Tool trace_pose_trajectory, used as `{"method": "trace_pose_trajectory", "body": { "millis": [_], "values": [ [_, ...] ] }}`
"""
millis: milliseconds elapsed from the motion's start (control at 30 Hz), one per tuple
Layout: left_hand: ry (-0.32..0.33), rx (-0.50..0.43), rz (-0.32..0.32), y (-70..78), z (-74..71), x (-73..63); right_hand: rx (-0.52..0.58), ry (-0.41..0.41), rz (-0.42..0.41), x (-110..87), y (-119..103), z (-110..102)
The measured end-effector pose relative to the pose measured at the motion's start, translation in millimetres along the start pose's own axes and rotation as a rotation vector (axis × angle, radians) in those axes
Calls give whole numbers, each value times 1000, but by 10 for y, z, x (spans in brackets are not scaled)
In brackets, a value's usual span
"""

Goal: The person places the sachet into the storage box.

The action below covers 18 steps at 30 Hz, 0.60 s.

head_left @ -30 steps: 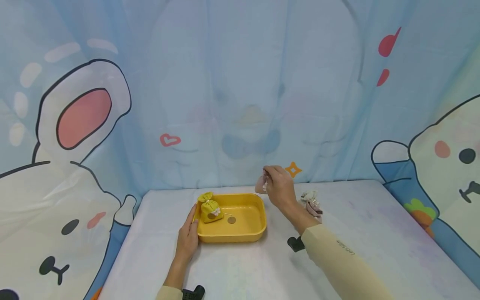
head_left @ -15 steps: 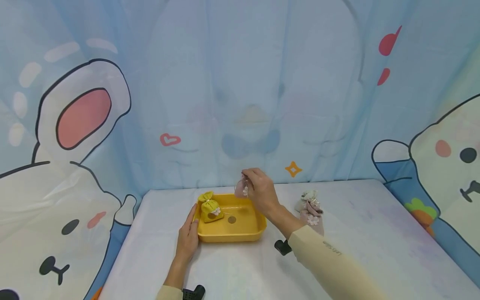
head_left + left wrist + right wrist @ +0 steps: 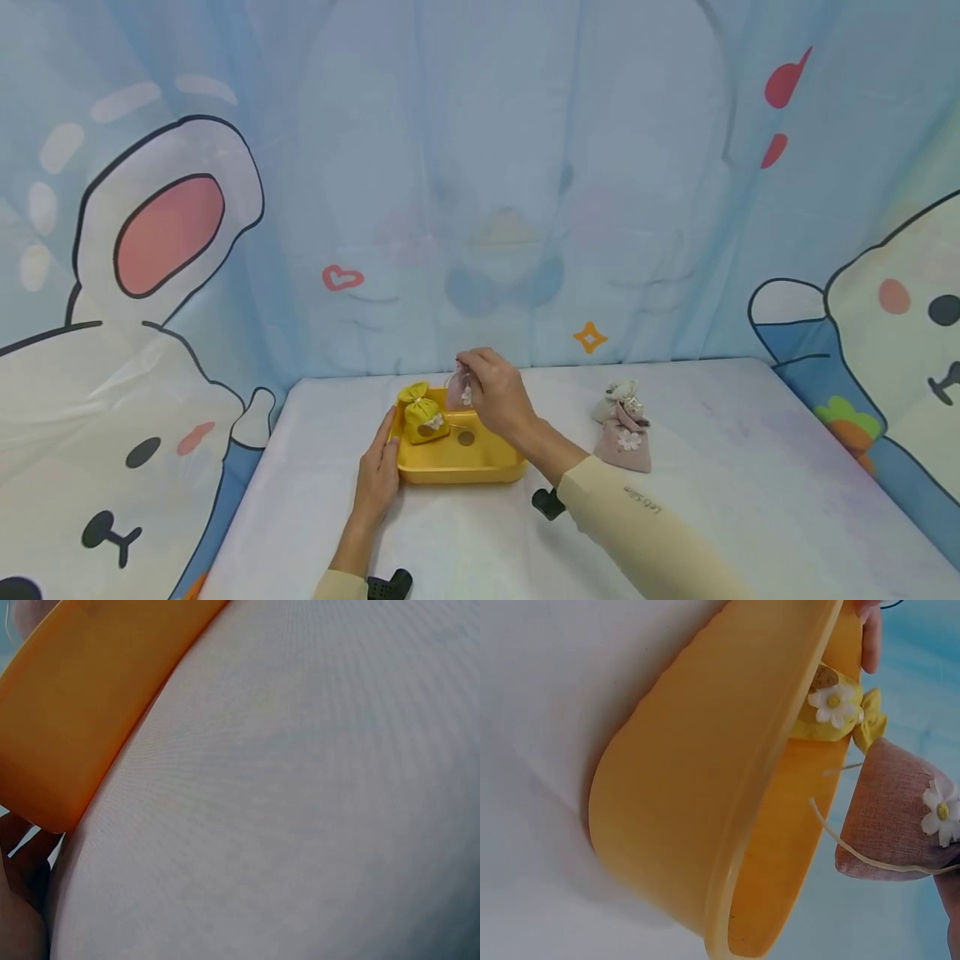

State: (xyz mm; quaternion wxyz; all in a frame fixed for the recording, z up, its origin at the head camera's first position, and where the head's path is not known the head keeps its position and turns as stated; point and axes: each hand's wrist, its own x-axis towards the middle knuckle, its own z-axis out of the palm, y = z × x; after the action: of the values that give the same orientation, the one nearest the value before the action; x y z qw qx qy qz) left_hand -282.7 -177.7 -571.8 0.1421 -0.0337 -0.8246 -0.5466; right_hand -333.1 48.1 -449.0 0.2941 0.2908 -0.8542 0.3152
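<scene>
Over the far rim of a yellow plastic tray [image 3: 457, 476], my right hand [image 3: 498, 398] pinches the gathered top of a small mauve drawstring pouch [image 3: 457, 393]. A white flower decorates this pouch, and its pale cord [image 3: 870, 860] dangles loose in the right wrist view. Along the tray's left side lies my left hand [image 3: 377, 475], its fingers fairly straight against the outer wall, thumb by the front corner. Inside the tray at the left sits a tied yellow pouch [image 3: 422, 417] with a white flower. In the left wrist view, part of the left fingers [image 3: 26, 847] shows beside the tray's corner.
To the right on the white-covered table [image 3: 712, 467], a pink pouch [image 3: 624, 446] lies against a pale greenish pouch [image 3: 602, 408]. A flat round brown disc [image 3: 466, 437] shows on the tray floor. A cartoon-printed blue curtain [image 3: 495, 167] hangs behind the table.
My right hand has carried the mauve pouch leftward from right of the tray to over it, beside the yellow pouch. The pouches at right are now uncovered. My left hand has stayed put.
</scene>
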Motion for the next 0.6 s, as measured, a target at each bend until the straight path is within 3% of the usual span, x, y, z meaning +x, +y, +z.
{"method": "trace_pose_trajectory", "body": {
  "millis": [167,467,600],
  "values": [
    [7,-3,9,6,-4,-11,5,0,-22,-35,-27,55],
    [8,5,27,2,-10,-10,11,-86,-4,-99,-174,140],
    [10,1,21,4,-10,-15,31,-93,-40,-120,-237,192]
  ]
}}
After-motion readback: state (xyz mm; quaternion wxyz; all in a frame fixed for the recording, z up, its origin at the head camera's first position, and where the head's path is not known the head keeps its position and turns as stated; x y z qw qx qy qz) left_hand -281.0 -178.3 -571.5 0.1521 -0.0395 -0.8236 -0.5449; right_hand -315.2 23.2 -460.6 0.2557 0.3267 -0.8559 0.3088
